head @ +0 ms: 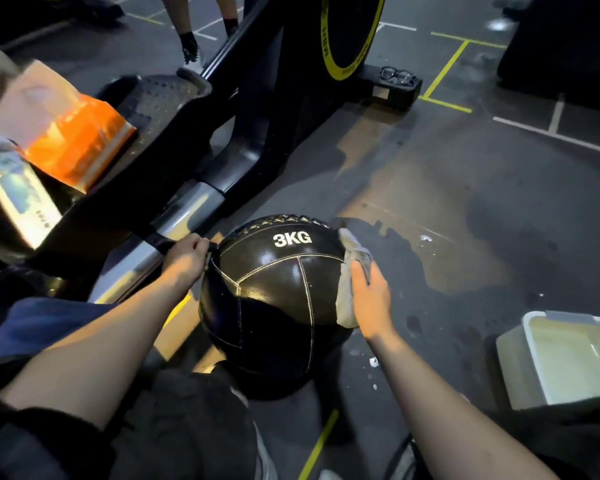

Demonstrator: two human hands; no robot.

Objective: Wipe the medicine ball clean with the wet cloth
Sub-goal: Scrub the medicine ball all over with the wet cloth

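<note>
One medicine ball (pixel 274 292), dark, stitched in panels, marked "3KG" on its upper face, is sitting low in front of the person, apparently on the floor (pixel 465 202) between the knees, beside the metal frame of an exercise machine (pixel 187 209).

Handling, as judged: moderately heavy for its size, so it is likely staying put under light wiping yet rolling if pushed off-centre. The skin is looking smooth and glossy, probably slippery where damp. The shell is likely firm with slight give, and not fragile.

Hold points: the left hand (pixel 186 254) is gripping a dark loop or strap at the ball's upper left, fingers curled around it, steadying the ball. That strap is reading as the surest hold, since the round surface offers no edge.

One wet cloth (pixel 349 271), pale and soft, is lying against the ball's right flank. The right hand (pixel 369 296) is pressing it there with fingers extended flat, not curled.

One white tub (pixel 510 348) is standing on the floor to the right, near wet patches.
</note>
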